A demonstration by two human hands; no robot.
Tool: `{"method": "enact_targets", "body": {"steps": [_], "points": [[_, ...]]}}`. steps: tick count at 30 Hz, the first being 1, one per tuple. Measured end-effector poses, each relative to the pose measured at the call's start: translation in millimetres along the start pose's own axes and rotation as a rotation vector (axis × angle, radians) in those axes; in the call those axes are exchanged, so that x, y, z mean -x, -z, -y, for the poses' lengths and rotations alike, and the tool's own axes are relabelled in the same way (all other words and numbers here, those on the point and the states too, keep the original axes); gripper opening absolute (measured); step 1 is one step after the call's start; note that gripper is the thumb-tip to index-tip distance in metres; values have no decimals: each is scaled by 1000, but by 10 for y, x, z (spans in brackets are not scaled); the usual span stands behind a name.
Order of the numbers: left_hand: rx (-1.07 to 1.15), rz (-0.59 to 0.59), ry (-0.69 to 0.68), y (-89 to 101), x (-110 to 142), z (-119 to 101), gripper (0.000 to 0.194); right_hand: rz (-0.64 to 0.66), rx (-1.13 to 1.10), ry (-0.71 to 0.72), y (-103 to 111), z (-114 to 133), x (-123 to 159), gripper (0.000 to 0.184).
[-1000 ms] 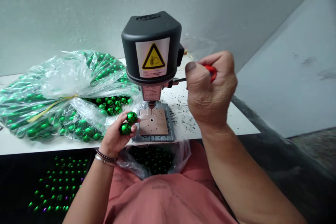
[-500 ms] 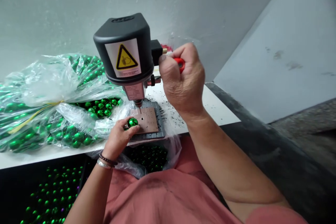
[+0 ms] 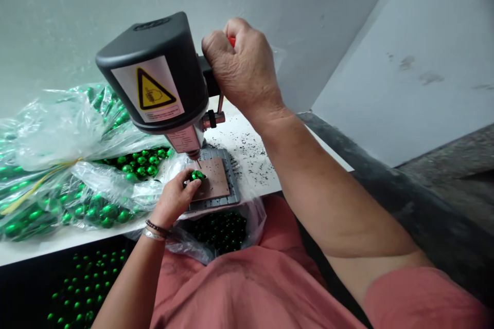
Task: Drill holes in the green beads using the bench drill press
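Observation:
My left hand (image 3: 178, 193) is closed around a shiny green ball (image 3: 198, 175), thumb and fingers pinching its sides. The ball sits on a brownish square board (image 3: 216, 177), right by the tip of a thin drill bit (image 3: 198, 163). Whether the bit touches the ball I cannot tell. My right hand (image 3: 245, 64) is wrapped round the red-knobbed lever (image 3: 232, 41) of a small drill press (image 3: 154, 72), up beside its dark head. Most of the knob is hidden by the fingers. A warning label (image 3: 148, 90) faces me.
Clear plastic bags (image 3: 57, 128) full of green balls lie on the white table (image 3: 247, 164) at left. Dark shavings are scattered right of the drill base. An open bag (image 3: 219, 231) of balls hangs at the table's front edge. More green balls (image 3: 88, 282) lie low at left.
The ball has shifted slightly right, over the board's hole, which is now hidden. My right hand has moved up and left in view with the lever. The view itself has tilted.

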State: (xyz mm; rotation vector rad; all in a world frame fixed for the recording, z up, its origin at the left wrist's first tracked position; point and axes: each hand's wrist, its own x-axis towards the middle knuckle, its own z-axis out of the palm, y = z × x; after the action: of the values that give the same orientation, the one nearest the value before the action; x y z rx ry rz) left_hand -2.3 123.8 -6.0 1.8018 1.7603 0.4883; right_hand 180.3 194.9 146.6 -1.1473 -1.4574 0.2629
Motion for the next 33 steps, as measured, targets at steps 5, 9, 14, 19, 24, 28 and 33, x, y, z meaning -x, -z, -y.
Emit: {"method": "enact_targets", "body": {"steps": [5,9,14,19,24,28,33], "points": [[-88,4,20,-8,-22,-38,46,17,-32,-8,9,-8,23,31],[-192,8,-1,-2,-43,-118,44,18,-21,1,1,-18,12,32],[-274,39,-70,-1,-107,-146,41,8,-48,53,2,-40,20,30],[-256,-4,-170,-87,-215,-73,40,4,-40,43,12,-50,27,32],[-227,-58,-122,-181,-249,-28,46,9,-54,57,8,-38,22,31],[-240,-51,-90,-187,-217,-45,41,24,-79,45,35,-9,66,30],[-262,-28,-59,-176,-209,-57,39,-66,-80,138,106,25,399,26]]}}
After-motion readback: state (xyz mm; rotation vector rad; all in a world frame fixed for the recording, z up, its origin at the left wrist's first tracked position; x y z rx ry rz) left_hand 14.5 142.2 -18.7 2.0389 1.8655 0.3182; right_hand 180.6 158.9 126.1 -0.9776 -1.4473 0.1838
